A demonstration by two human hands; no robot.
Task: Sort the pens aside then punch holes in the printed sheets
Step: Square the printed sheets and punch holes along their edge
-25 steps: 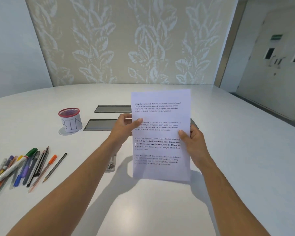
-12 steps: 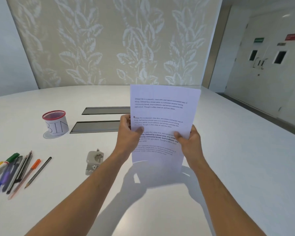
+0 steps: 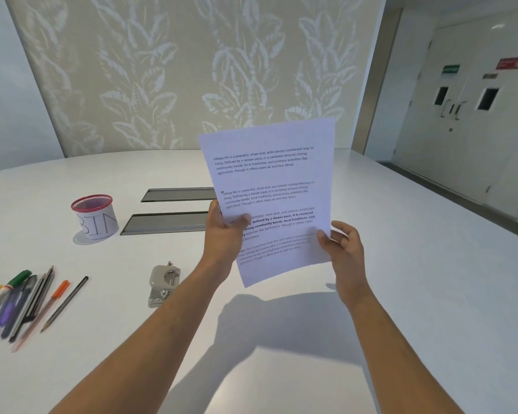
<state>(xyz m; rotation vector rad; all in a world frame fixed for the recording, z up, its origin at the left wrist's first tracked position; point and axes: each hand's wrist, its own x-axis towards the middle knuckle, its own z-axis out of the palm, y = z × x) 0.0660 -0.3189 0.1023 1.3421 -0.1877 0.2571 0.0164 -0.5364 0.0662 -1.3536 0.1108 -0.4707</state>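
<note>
Printed sheets [image 3: 274, 201] now held higher off the white table [image 3: 416, 279] than a second ago and tilted, top edge leaning right, bottom corner swung toward the left. Left hand [image 3: 225, 234] pinches the left edge, thumb on the text face; right hand [image 3: 343, 249] grips the right edge, thumb in front, fingers curled behind. Stack looks squared, so probably heading to the hole punch [image 3: 163, 283], untouched, lower left. Pens [image 3: 21, 303] already grouped at the far left edge, near the mesh pen cup [image 3: 95, 216]: sorting looks done.
</note>
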